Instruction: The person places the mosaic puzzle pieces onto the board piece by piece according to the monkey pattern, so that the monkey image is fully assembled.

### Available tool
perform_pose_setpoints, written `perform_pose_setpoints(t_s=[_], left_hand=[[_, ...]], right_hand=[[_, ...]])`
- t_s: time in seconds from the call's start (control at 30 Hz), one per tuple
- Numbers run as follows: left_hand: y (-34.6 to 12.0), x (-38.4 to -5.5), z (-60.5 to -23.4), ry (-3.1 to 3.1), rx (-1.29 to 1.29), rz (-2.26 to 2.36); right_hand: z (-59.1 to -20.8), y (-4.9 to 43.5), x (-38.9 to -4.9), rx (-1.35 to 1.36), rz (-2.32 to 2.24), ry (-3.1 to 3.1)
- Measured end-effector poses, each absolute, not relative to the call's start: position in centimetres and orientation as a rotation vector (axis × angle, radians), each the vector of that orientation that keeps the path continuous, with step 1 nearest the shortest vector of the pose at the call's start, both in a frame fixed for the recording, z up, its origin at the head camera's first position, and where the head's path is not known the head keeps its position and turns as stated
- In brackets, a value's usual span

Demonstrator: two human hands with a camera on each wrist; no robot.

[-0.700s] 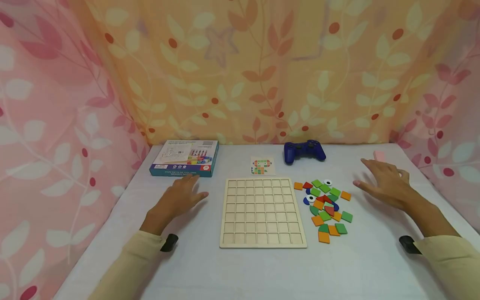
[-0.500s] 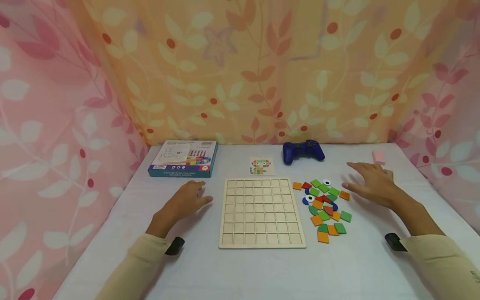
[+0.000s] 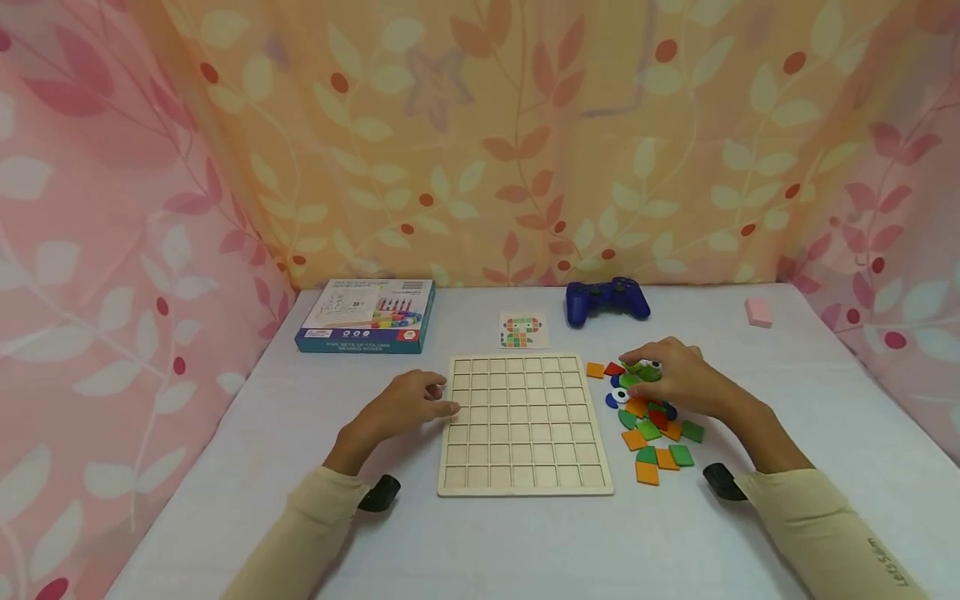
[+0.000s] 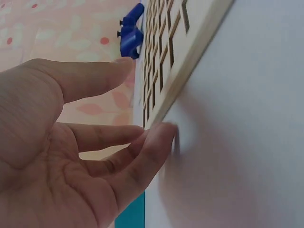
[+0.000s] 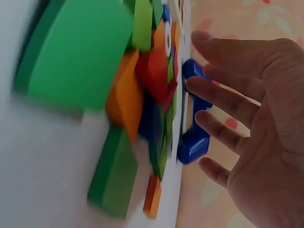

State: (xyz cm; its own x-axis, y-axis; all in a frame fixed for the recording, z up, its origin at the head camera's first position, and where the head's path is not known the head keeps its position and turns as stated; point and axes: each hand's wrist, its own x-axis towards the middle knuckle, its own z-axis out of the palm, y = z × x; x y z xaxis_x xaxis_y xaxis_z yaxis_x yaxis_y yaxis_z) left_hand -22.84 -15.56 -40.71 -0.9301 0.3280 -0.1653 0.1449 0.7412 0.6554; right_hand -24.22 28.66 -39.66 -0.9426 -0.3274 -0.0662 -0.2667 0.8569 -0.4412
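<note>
A square wooden grid board (image 3: 525,425) lies at the middle of the table, its cells bare. At the board's left edge is my left hand (image 3: 401,408), thumb over the rim and fingers loosely bent, holding nothing. In the left wrist view the fingertips (image 4: 159,135) are beside the board's edge. To the right of the board lies a loose pile of coloured tiles (image 3: 648,429), orange, green, red and blue, with round eye pieces. My right hand (image 3: 678,379) hovers over the pile's far part, fingers extended and apart, hiding some tiles. The right wrist view shows nothing in its grasp.
A small pattern card (image 3: 523,330) lies behind the board. A blue game controller (image 3: 607,301) sits at the back, right of the card. A boxed toy set (image 3: 367,317) is at the back left. A pink block (image 3: 758,312) lies at the back right. Floral curtains surround the table.
My right hand has moved left from the table's right side to above the tile pile. My left hand has moved right to the board's left edge.
</note>
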Motion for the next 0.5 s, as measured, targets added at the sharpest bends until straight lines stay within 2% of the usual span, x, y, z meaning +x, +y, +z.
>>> perform_pose_setpoints(t_s=[0.5], left_hand=[[-15.2,-22.5,-40.8,2.596,0.263,1.053]], right_hand=[[-39.9,26.1,-24.4,-0.538,-0.755,2.732]])
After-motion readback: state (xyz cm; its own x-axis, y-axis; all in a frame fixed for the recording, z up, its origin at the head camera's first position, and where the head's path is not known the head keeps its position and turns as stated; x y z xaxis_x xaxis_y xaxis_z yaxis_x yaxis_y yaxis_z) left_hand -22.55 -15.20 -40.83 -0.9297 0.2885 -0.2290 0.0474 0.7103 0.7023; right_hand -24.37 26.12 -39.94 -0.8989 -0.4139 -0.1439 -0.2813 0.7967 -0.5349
